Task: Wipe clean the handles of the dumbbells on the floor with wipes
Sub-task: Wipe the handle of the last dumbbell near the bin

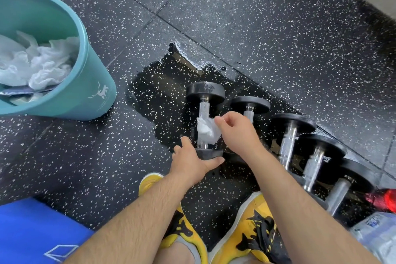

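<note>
Subject: the leftmost dumbbell (205, 92) of a row lying on the floor (278, 38), just ahead of the person's shoes (252, 231).

Hands: the left hand (190, 161) grips the near head of this dumbbell, thumb on one side and fingers under the other. The right hand (237, 133) pinches a crumpled white wipe (206, 129) against the lower half of the handle (203, 110).

Handling, as judged: the dumbbell is heavy, rigid and round-ended, so it is liable to roll. Bracing it at a head is sound and leaves the whole handle free. The handle looks knurled metal, so grime may sit in the grooves and the wipe may snag. The wipe is soft, thin and probably damp. It is best wrapped around the bar and drawn along it, with the dumbbell turned to reach the underside.

Surroundings: four more dumbbells (288, 135) lie close alongside to the right, the nearest just beside the right hand, leaving little room for the knuckles. A wet patch (150, 96) darkens the floor under and around the row, which is a slip risk. A teal bin (85, 83) holding used wipes (42, 62) stands well to the left. A pack (377, 233), seemingly of wipes, lies at the lower right.
</note>
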### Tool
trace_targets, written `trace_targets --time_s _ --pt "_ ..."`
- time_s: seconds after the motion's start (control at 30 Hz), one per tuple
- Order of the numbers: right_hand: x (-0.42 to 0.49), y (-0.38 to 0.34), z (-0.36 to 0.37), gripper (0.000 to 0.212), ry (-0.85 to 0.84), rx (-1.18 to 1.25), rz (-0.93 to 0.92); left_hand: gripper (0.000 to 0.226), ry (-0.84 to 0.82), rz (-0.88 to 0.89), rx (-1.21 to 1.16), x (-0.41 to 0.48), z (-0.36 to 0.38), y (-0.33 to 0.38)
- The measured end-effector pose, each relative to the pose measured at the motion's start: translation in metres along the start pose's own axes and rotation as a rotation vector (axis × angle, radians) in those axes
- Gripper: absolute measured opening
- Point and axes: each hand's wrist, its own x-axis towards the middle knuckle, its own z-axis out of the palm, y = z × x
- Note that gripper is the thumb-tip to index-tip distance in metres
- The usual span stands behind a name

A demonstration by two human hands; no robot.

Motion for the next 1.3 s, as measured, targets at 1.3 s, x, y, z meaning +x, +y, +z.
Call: trace_targets --time_s 1.3 --pt "-0.002 0.003 0.029 0.027 -0.183 -0.136 0.201 0.110 0.012 0.002 0.021 0.003 0.003 -0.001"
